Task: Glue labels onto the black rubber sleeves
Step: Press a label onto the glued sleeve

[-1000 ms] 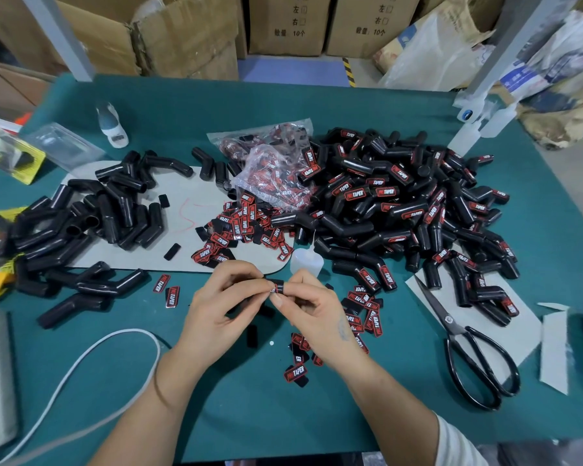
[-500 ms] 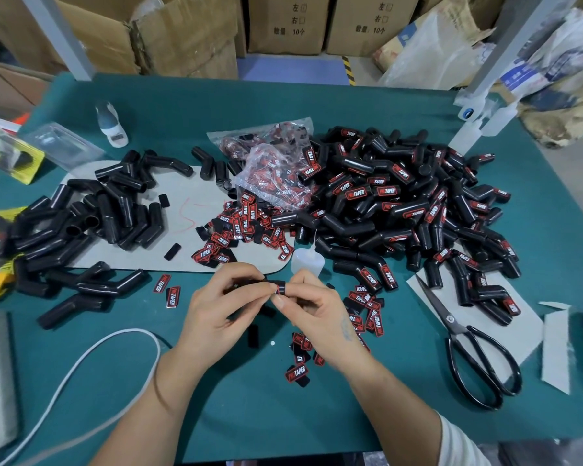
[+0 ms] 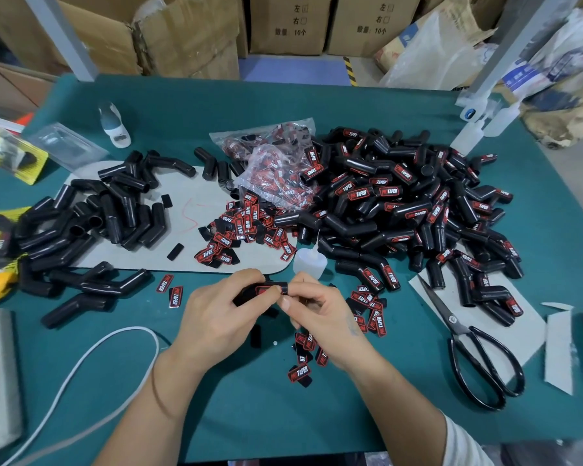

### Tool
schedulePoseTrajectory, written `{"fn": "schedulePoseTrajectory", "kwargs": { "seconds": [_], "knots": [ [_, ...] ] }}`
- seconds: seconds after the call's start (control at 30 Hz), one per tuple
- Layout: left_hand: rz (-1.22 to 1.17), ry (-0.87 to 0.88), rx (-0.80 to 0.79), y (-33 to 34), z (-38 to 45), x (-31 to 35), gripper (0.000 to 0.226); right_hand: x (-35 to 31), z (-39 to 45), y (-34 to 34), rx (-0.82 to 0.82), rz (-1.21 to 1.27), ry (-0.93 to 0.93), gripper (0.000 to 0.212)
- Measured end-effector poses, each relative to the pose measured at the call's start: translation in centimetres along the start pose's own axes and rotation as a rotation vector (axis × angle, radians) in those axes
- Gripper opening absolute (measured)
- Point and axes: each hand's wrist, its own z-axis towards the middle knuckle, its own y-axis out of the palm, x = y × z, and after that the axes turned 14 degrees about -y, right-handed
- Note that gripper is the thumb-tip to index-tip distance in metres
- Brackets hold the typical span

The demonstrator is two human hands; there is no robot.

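Pinched between thumb pads (image 3: 285,301) of left hand (image 3: 212,317) and right hand (image 3: 323,317): 1 black sleeve (image 3: 266,290), red label (image 3: 265,290) uppermost, long axis 9-to-3. Glue bottle (image 3: 308,262) at 12, just beyond; nearer right hand.

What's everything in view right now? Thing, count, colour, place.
unlabelled sleeves: a pile, black, table left
labelled sleeves: a large pile, black with red labels, table right
loose labels: many, red and black, centre
bag of labels: one, clear, between the piles
glue bottle: one, translucent white, beyond the hands
scissors: one, black handles, right
cord: one, white, front left
table: one, teal
cardboard boxes: several, brown, behind the table
left hand, right hand: both holding one sleeve between them
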Motion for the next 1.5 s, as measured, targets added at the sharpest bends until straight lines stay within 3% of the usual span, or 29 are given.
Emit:
{"fn": "schedulePoseTrajectory", "kwargs": {
  "seconds": [0.1,0.23,0.33,0.47,1.07,1.23,1.5],
  "knots": [
    [-0.182,-0.098,-0.014,0.3,-0.3,0.2,0.015,0.0,0.0,0.0,-0.003,-0.001,-0.001,0.012],
    [-0.661,-0.439,-0.029,0.7,-0.6,1.1,0.015,-0.1,0.0,-0.3,-0.002,-0.031,-0.008,0.015],
    [-0.824,-0.55,-0.038,0.6,-0.3,1.7,0.035,-0.1,-0.1,-0.2,0.005,-0.031,-0.022,0.018],
    [-0.775,-0.535,-0.009,0.4,-0.1,2.2,0.047,0.1,-0.2,0.2,0.031,0.047,-0.015,0.019],
    [-0.872,-0.549,-0.092,0.9,-0.7,2.6,0.043,1.2,-0.2,0.8,0.139,0.101,-0.028,0.01],
    [-0.883,-0.61,-0.057,0.5,-0.2,3.1,0.038,1.1,-0.3,0.9,0.154,0.012,-0.04,0.011],
    [-1.078,-0.812,-0.075,0.7,-0.2,2.6,0.012,1.1,-0.1,1.0,0.181,-0.123,-0.08,0.008]
  ]
}}
